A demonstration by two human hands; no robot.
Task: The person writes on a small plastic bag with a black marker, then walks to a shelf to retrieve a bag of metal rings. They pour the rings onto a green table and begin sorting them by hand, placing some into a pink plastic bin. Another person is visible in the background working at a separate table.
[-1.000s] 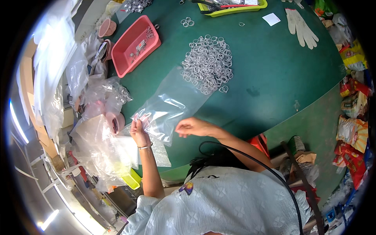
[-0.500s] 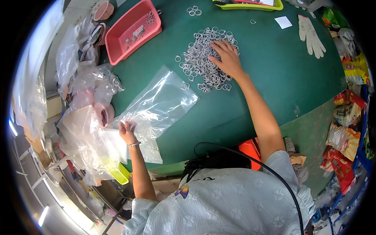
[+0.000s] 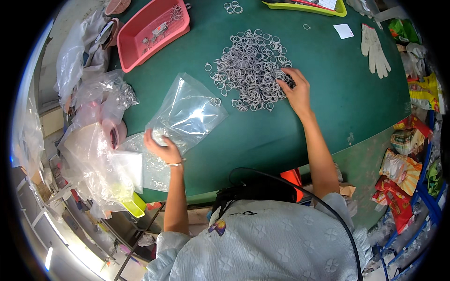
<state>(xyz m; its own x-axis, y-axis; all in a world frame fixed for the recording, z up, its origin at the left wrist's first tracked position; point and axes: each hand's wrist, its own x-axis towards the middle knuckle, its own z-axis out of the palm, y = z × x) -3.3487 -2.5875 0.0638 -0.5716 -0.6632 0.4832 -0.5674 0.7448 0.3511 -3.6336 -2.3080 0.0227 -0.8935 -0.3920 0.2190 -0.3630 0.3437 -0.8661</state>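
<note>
A wide heap of small grey metal rings (image 3: 251,70) lies on the green table. My right hand (image 3: 298,92) is at the heap's right edge, its thumb and fingers curved apart against the outermost rings. To the left of the heap a clear plastic bag (image 3: 190,110) lies flat, with a few rings showing by its right side. Over the bag's near left part hovers my left hand (image 3: 163,151), thumb and fingers spread with nothing visible between them; whether it touches the plastic I cannot tell.
A pink basket (image 3: 154,33) with a few metal parts stands far left. Crumpled clear bags (image 3: 93,154) and a tape roll (image 3: 114,133) crowd the left edge. A yellow-green tray (image 3: 304,6), a white paper (image 3: 343,31) and a glove (image 3: 373,51) lie far right.
My right hand has slid from the top of the heap to its right edge. My left hand has let go of the bag and its fingers have spread.
</note>
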